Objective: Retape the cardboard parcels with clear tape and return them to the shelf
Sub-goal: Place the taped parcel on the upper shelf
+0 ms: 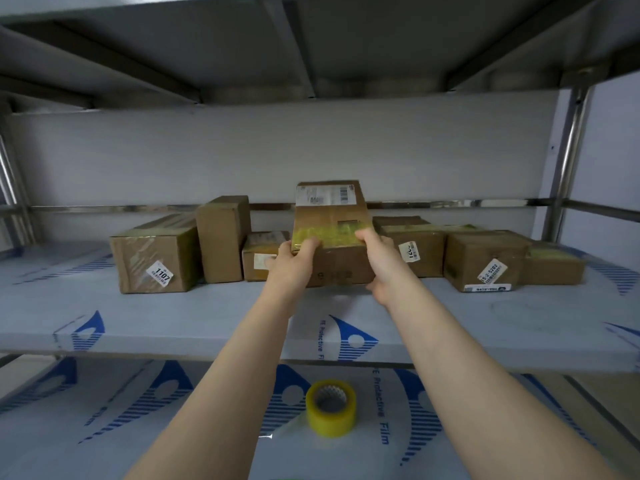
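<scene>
Both my hands hold a brown cardboard parcel (330, 220) over the middle of the shelf (207, 306), among the row of other parcels. It carries a white shipping label on top and yellowish tape across its near edge. My left hand (294, 261) grips its near left corner, fingers curled over the taped edge. My right hand (379, 261) grips the near right corner, thumb below. The parcel's bottom edge sits at or just above the shelf; I cannot tell which. A roll of clear yellowish tape (330, 407) stands on the lower surface (138, 427), between my forearms.
Several more parcels line the back of the shelf: a large one labelled 1107 (156, 258), a tall upright one (223, 239), a small one (259, 254) at the left, and others at the right (485, 261). A metal shelf hangs overhead (311, 46). A steel upright (568, 161) stands right.
</scene>
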